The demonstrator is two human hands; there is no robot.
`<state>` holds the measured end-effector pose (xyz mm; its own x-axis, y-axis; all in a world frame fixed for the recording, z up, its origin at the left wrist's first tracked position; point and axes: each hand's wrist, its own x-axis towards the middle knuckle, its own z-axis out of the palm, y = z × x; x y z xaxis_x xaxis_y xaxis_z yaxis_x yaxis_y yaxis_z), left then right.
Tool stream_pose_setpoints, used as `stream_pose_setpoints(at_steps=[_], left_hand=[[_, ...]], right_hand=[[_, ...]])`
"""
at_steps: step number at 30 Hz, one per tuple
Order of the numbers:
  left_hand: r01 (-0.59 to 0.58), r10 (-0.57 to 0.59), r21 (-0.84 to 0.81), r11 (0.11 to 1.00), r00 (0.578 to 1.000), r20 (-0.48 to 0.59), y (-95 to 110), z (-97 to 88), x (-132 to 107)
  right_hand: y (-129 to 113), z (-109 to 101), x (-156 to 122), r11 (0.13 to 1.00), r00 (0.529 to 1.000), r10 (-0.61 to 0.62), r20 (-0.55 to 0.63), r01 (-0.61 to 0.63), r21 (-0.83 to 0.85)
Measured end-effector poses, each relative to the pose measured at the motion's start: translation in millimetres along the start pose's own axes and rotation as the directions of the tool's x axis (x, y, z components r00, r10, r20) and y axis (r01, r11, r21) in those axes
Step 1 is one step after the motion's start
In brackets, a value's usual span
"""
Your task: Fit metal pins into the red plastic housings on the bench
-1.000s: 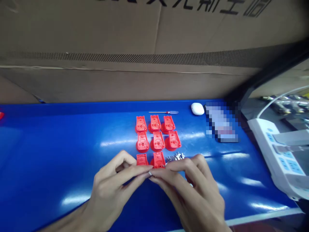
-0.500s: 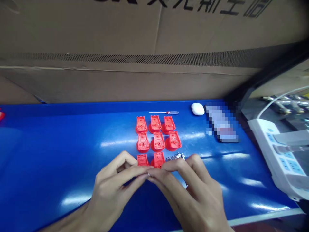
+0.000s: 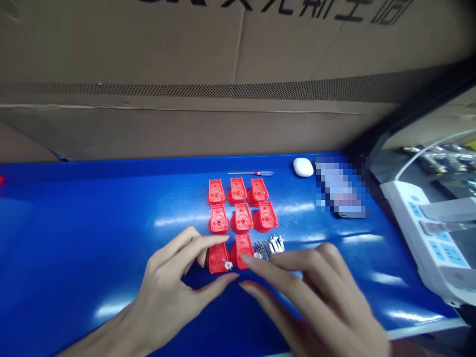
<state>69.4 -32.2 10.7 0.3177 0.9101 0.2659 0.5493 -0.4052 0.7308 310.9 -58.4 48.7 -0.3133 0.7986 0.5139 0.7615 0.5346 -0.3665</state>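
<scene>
The left hand [image 3: 167, 282], spread open, lies beside a red moulded-plastic housing [image 3: 218, 258], and the spread right hand [image 3: 316, 297] reaches over the next red moulded-plastic housing [image 3: 241, 250] — both sit in tidy, separated rows on the blue tabletop [image 3: 92, 223], near loose metal screws [image 3: 266, 249].

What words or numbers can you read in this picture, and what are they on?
Big black characters on the cardboard box: cut off at the top of the view, so I can't quote them.
Pixelated packet: too blurred to read.
Blue panels on the power strip: marks too small to read.
</scene>
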Motion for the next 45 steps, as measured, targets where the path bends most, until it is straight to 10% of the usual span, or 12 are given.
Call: stream_pose_setpoints(at_steps=[5, 11, 18, 23, 45], left_hand=[[-0.021, 0.013, 0.090, 0.996, 0.996, 0.089, -5.5, -5.3, 6.8], [-0.027, 0.012, 0.083, 0.996, 0.983, 0.182, -11.5, -8.6, 9.7], [-0.055, 0.041, 0.087, 0.995, 0.988, 0.151, -14.9, -7.4, 11.0], [-0.075, 0.064, 0.082, 0.994, 0.989, 0.132, -15.4, -7.6, 12.6], [-0.041, 0.028, 0.087, 0.995, 0.989, 0.147, -14.6, -7.1, 11.5]], right_hand=[[19.0, -16.8, -20.1, 0.966, 0.969, 0.241, -0.061, -0.234, 0.110], [35.3, 2.0, -56.5, 0.747, 0.702, 0.663, -0.260, -0.640, 0.176], [46.8, 14.2, -58.6, 0.868, 0.887, 0.462, -0.025, -0.446, 0.216], [37.3, 23.1, -41.3, 0.869, 0.881, 0.449, 0.149, -0.470, 0.158], [24.3, 39.8, -43.6, 0.921, 0.918, 0.389, 0.078, -0.389, -0.017]])
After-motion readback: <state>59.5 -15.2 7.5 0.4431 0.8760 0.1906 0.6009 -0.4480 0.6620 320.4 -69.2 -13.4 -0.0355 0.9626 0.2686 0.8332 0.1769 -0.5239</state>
